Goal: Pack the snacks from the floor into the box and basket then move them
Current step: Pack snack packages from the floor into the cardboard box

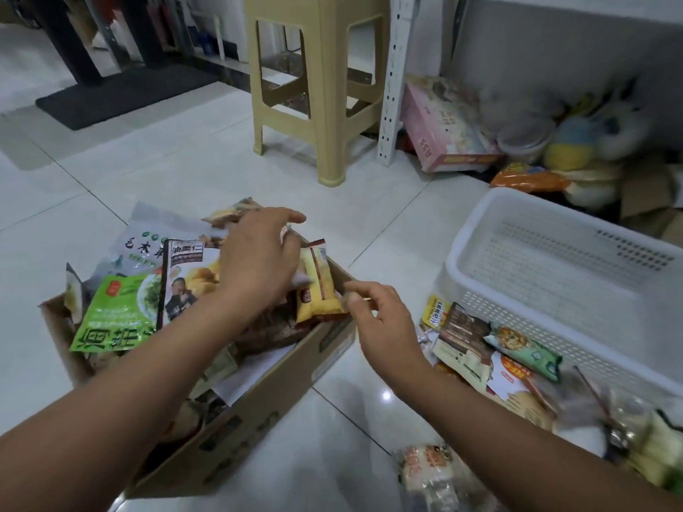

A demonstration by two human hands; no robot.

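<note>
Cardboard box (258, 412) on the tiles in front of me, heaped above its walls. My left hand (258, 260) lies palm-down on the pile, fingers bent over the far side; I cannot tell whether it grips anything or only presses. My right hand (377, 319) is at the box's right wall, thumb and forefinger closed on the near end of the yellow packet (318, 286), a pinch as far as I can judge. That packet leans against the right wall, long axis running away from me, its sealed far end pointing toward the stool (318, 86). Risk: it sits high at the rim and could slide over the wall onto the floor if I let go before it is wedged. The green packet (111, 315) overhangs the left edge and may spill when the box is lifted. White basket (554, 201) to the right looks almost bare; loose snacks (480, 345) wait just beside it.
</note>
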